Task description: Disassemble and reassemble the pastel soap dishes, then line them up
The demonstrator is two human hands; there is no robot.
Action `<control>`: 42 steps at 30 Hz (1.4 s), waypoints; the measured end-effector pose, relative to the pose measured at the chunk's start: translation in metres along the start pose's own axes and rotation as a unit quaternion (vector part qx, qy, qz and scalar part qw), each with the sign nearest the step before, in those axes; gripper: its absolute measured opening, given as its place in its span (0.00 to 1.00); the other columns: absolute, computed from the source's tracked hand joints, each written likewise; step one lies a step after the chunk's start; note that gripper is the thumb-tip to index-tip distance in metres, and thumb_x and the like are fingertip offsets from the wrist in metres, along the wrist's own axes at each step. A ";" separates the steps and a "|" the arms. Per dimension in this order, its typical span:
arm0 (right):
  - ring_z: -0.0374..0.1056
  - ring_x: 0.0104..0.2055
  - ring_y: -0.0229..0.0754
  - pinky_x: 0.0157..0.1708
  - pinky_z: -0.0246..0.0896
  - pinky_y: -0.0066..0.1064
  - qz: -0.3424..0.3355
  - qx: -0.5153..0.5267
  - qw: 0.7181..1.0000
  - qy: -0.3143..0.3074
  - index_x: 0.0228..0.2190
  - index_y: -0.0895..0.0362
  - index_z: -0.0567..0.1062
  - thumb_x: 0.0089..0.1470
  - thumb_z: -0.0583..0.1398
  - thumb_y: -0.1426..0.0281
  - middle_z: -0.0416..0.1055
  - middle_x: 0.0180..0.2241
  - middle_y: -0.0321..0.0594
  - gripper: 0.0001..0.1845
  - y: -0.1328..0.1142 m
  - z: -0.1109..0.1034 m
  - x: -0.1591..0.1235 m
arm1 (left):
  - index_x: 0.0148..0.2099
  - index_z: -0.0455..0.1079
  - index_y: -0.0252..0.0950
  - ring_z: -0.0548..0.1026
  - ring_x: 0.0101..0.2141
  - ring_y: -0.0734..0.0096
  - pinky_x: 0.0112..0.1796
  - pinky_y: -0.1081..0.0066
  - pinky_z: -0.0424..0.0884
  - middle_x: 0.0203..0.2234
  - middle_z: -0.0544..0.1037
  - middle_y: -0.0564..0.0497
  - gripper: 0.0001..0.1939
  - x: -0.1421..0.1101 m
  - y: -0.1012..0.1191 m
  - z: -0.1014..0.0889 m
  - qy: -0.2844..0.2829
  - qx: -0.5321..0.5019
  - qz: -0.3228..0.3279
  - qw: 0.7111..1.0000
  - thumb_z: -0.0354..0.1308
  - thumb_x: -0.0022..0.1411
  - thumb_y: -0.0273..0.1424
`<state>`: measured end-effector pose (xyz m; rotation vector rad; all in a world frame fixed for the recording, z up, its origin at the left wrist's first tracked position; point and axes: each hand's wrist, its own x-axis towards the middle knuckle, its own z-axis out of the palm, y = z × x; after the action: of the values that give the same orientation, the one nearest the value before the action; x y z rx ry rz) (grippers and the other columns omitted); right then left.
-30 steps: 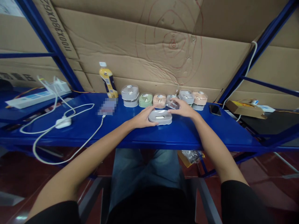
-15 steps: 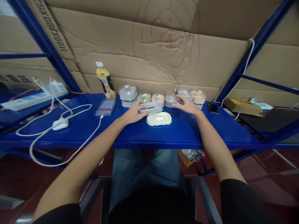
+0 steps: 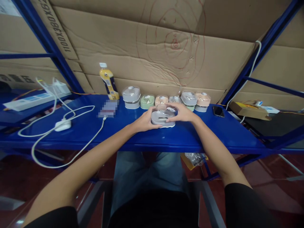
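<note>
In front of me on the blue table is a small oval grey plastic box (image 3: pixel 161 119) with a clear domed cover. A white base (image 3: pixel 169 125) shows under its front edge. My left hand (image 3: pixel 145 121) grips the left side of the box, thumb along the front. From the right, my right hand (image 3: pixel 182 113) is curved over the clear cover, its thumb at the front. Just behind the hands stands a row of similar boxes, among them a green box (image 3: pixel 147 102), a peach box (image 3: pixel 161 100) and a grey box (image 3: pixel 174 99).
Stacked boxes (image 3: pixel 131 96) stand at the row's left, and two more stacks (image 3: pixel 188 98) at its right. A yellow drink bottle (image 3: pixel 109 81) is behind a pixelated device (image 3: pixel 108 108) on a white cable (image 3: pixel 71 163). A phone (image 3: pixel 218 111) lies right; cardboard (image 3: pixel 114 41) walls the back.
The grey ring in my left hand and the clear cover in my right have come together over the white base. My right hand has moved left and nearer, away from the back row.
</note>
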<state>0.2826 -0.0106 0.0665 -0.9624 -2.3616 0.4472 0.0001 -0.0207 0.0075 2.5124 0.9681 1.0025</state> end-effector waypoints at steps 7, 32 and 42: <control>0.71 0.68 0.62 0.70 0.64 0.57 -0.025 -0.056 0.998 -0.017 0.68 0.53 0.75 0.45 0.79 0.52 0.76 0.65 0.52 0.53 -0.013 0.011 0.005 | 0.78 0.46 0.36 0.74 0.68 0.36 0.65 0.42 0.72 0.68 0.73 0.27 0.61 0.001 -0.005 0.004 0.013 -0.071 -0.001 0.997 0.76 0.55 0.51; 0.74 0.65 0.64 0.67 0.67 0.58 0.008 -0.065 0.998 -0.012 0.66 0.53 0.77 0.45 0.79 0.51 0.78 0.64 0.51 0.49 0.016 0.009 -0.001 | 0.74 0.57 0.35 0.80 0.60 0.41 0.62 0.42 0.76 0.62 0.78 0.32 0.49 0.002 -0.030 -0.004 0.028 -0.027 -0.021 0.999 0.73 0.60 0.49; 0.73 0.61 0.70 0.59 0.69 0.58 0.277 -0.319 0.884 0.200 0.64 0.62 0.74 0.61 0.66 0.41 0.76 0.59 0.67 0.44 -0.002 -0.021 0.044 | 0.71 0.63 0.25 0.66 0.71 0.32 0.69 0.42 0.63 0.70 0.68 0.24 0.34 0.050 -0.036 -0.018 -0.001 0.319 -0.056 0.946 0.60 0.68 0.35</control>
<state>0.2677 0.0211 0.0997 -1.8430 -1.8332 -0.3505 -0.0023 0.0395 0.0293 2.8968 1.6309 0.7287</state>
